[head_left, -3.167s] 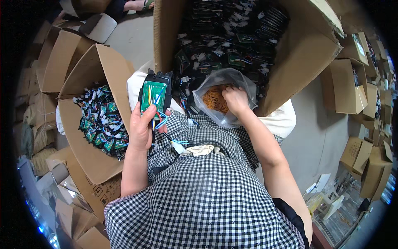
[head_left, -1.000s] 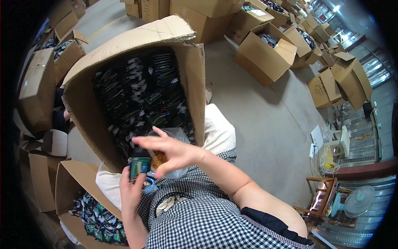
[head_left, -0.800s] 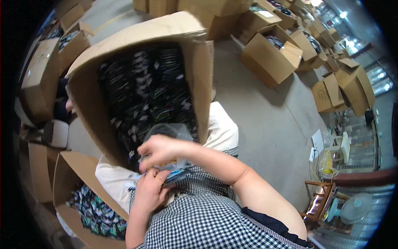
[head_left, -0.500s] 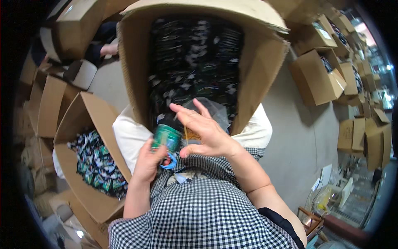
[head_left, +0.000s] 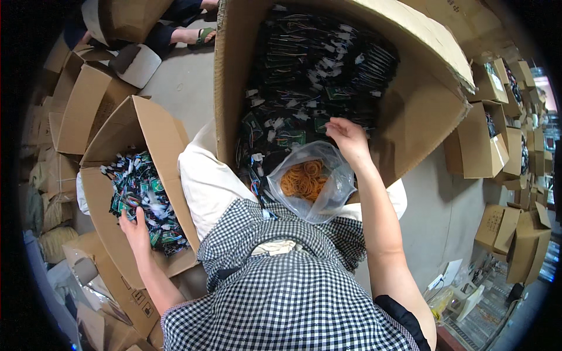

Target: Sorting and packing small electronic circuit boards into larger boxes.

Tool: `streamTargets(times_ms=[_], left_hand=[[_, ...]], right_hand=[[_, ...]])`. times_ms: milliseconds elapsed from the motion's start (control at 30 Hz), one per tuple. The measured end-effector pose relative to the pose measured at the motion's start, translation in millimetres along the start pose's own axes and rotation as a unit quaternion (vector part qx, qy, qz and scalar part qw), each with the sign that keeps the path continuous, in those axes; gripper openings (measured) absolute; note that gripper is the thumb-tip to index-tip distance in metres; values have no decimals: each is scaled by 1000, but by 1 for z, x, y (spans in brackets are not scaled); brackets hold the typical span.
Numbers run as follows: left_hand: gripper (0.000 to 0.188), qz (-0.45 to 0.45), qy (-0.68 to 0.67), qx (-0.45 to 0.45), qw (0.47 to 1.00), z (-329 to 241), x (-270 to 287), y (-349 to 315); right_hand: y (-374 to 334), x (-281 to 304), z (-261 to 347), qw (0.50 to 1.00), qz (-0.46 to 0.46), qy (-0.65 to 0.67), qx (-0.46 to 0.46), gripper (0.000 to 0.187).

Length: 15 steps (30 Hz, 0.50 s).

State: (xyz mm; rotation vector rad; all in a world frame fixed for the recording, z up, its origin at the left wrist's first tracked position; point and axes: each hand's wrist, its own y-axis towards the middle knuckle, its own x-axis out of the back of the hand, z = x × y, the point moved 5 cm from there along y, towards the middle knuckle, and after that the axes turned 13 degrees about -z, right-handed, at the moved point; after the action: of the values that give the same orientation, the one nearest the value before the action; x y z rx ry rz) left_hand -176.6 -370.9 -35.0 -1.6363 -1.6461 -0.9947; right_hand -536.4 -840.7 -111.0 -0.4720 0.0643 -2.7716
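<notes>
Sitting between two open boxes, you have the big cardboard box (head_left: pixel 410 111) tipped toward your lap, full of small green circuit boards with coloured wires (head_left: pixel 304 88). At your left stands the smaller cardboard box (head_left: pixel 117 146), which holds bundles of the same boards (head_left: pixel 146 199). A clear plastic bag of orange rubber bands (head_left: pixel 307 178) lies at the mouth of the big box, just before your knees.

Your right hand (head_left: pixel 349 137) reaches into the big box, and its fingers curl down onto the loose boards; I cannot tell if they already pinch one. Your left hand (head_left: pixel 136 225) lies on the bundles in the smaller box with the fingers loosely spread, and it seems to hold nothing.

I judge that you are at the picking step: one bundle is put down and the next boards are being taken. The next move calls for a clean pinch on a few boards without dragging tangled wires, and then one rubber band from the bag.
</notes>
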Motion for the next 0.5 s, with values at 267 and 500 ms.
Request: streamTargets(times_ms=[267, 500], left_hand=[[29, 37, -109, -403, 908, -164, -47, -94], [45, 280, -71, -470, 834, -219, -141, -148]], right_hand=[[82, -24, -24, 809, -48, -532, 244, 43], [122, -20, -24, 733, 54, -556, 388, 40]])
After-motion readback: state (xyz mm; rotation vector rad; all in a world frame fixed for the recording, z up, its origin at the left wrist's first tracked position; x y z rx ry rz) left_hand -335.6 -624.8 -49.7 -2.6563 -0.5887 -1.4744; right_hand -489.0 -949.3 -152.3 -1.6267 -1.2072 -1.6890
